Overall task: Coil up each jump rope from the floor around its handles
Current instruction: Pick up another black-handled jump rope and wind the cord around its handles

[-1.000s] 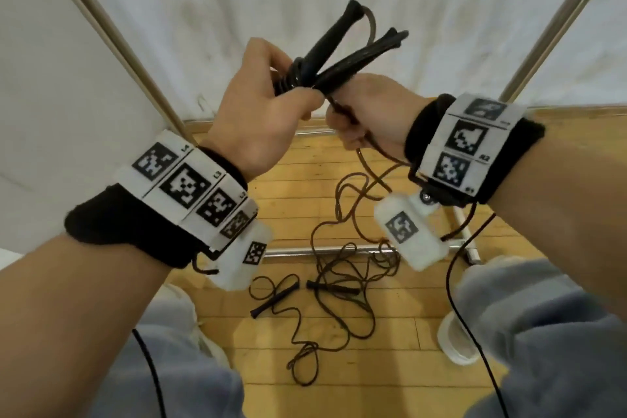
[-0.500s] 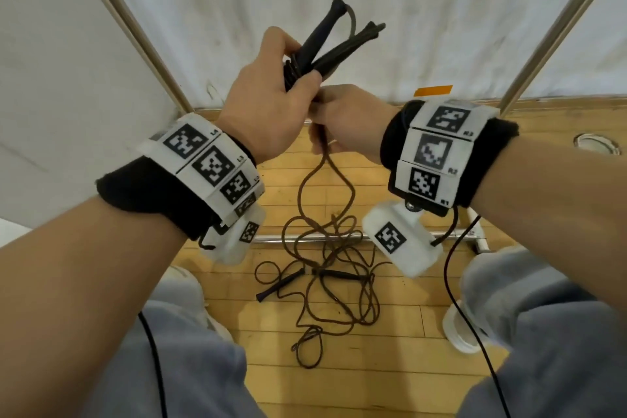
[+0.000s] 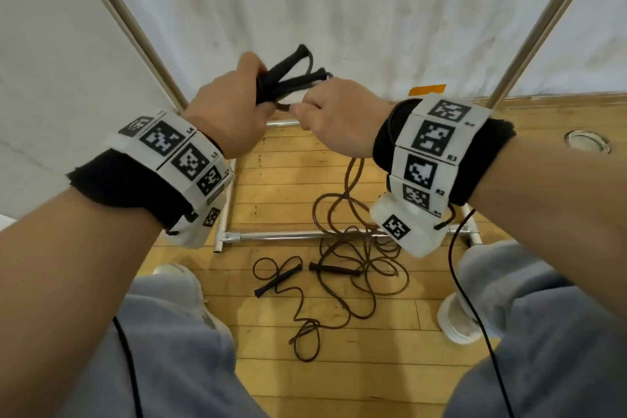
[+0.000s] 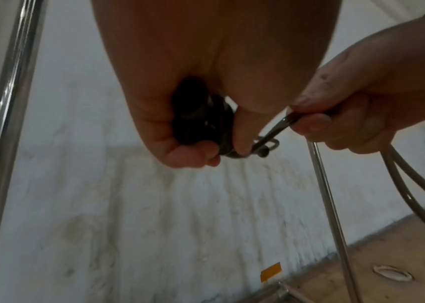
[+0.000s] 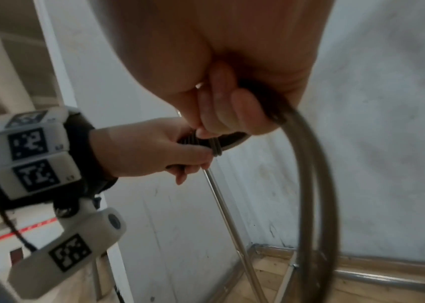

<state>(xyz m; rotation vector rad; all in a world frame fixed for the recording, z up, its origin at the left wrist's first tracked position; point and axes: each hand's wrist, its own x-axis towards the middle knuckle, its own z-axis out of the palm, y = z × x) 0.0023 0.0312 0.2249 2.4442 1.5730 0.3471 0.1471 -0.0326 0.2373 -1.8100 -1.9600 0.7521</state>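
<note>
Left hand (image 3: 225, 119) fingers clamp both black handles (image 3: 288, 78) together as a winding core. Right hand (image 3: 339, 115) pinches brown rope (image 3: 353, 180), keeping it taut to wrap; slack trails to floor (image 3: 278, 187), where second jump rope (image 3: 295, 295) lies.

The head camera looked down from above at both raised hands and the wooden floor (image 3: 281, 176). Each wrist camera sat close under its palm, facing the fingers; all shared the held black handles (image 3: 288, 78).
</note>
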